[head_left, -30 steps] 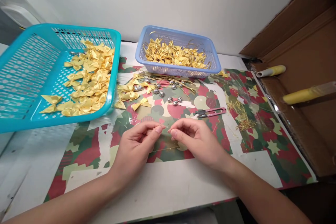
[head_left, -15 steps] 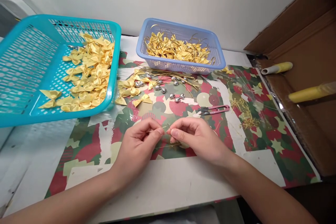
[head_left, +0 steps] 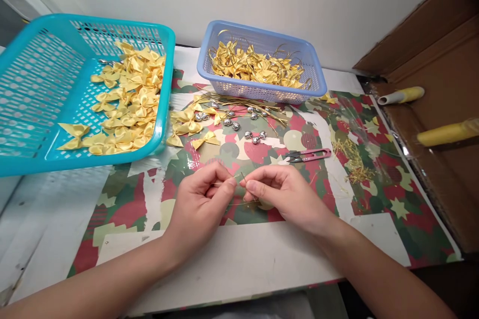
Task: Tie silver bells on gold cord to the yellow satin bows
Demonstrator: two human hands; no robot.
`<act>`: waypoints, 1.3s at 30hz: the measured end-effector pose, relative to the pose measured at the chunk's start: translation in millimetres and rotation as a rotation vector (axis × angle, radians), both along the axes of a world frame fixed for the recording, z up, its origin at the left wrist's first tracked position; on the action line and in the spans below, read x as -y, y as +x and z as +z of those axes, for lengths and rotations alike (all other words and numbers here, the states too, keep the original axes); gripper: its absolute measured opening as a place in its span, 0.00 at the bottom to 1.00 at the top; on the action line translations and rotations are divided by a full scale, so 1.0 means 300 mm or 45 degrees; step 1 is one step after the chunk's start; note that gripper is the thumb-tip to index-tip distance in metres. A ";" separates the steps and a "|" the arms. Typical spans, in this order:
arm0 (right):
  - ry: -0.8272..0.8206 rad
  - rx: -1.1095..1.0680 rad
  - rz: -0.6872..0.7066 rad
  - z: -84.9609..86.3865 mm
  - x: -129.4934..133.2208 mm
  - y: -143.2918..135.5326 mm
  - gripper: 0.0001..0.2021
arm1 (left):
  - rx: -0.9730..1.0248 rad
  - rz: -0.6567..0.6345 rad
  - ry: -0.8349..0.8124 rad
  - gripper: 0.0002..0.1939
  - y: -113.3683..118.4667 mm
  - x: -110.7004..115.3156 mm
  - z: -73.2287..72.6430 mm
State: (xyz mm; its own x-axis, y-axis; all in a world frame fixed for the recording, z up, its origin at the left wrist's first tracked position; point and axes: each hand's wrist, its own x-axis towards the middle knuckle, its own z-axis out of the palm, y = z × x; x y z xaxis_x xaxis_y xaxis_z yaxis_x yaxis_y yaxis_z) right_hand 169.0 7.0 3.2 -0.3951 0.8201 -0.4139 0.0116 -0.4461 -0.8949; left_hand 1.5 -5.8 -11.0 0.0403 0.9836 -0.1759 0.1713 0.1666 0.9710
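My left hand [head_left: 204, 202] is closed in a pinch, thumb against index finger, on a thin gold cord [head_left: 243, 176]. Just to its right, my right hand [head_left: 286, 194] also pinches the cord, and a short end of it sticks up between the fingertips. The hands are held close together above the patterned sheet. Part of the cord is hidden by the fingers. Beyond the hands lie several small, shiny silver bells [head_left: 255, 140], loose yellow satin bows [head_left: 205, 140] and a bundle of gold cords [head_left: 243, 101]. Thread snips [head_left: 316, 155] with a pink handle lie to the right.
A turquoise basket [head_left: 169, 79] holding many yellow bows stands at the left. Against the wall is a blue basket [head_left: 262, 90] with bows on gold cords. Gold cord scraps [head_left: 357, 167] lie at the right, near a cardboard wall [head_left: 430, 75] with yellow-ended tubes [head_left: 449, 132].
The view has shifted slightly. Both hands stay pinched at nearly the same place, the gap between their fingertips a little wider, and the short cord end stands out more clearly.
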 end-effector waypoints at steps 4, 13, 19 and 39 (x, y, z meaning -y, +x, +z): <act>0.052 0.063 -0.046 0.012 0.003 -0.010 0.10 | -0.032 0.003 0.037 0.14 0.001 -0.002 0.004; 0.097 0.083 -0.071 0.013 0.010 -0.019 0.05 | -0.050 0.005 0.097 0.13 0.005 -0.003 0.011; 0.091 0.073 -0.076 0.015 0.011 -0.021 0.04 | -0.084 0.003 0.141 0.13 0.005 -0.003 0.009; 0.104 0.119 -0.036 0.017 0.006 -0.015 0.05 | -0.122 -0.165 0.267 0.11 -0.006 -0.007 -0.001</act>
